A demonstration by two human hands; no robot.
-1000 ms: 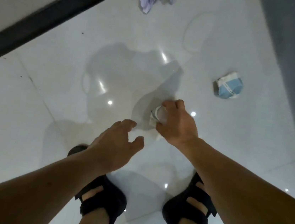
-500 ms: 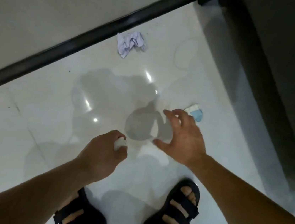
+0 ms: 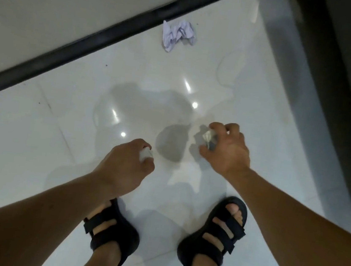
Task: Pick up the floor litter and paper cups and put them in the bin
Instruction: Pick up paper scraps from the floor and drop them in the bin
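Litter sits in 3 places. A small white wad (image 3: 146, 154) is gripped in the curled left hand (image 3: 125, 167). The right hand (image 3: 227, 151) curls its fingers round a crumpled grey-white scrap (image 3: 209, 138) low over the middle of the floor (image 3: 58, 140). A crumpled white paper (image 3: 179, 35) lies at the floor's far edge, just beside the black skirting (image 3: 88, 42). No bin is in view. With both hands full, taking the 3rd piece likely means pinching it alongside a held one, and a loosened grip could drop a wad. The glossy tiles look slick, so a hasty lean forward in sandals (image 3: 111, 233) risks a slip.
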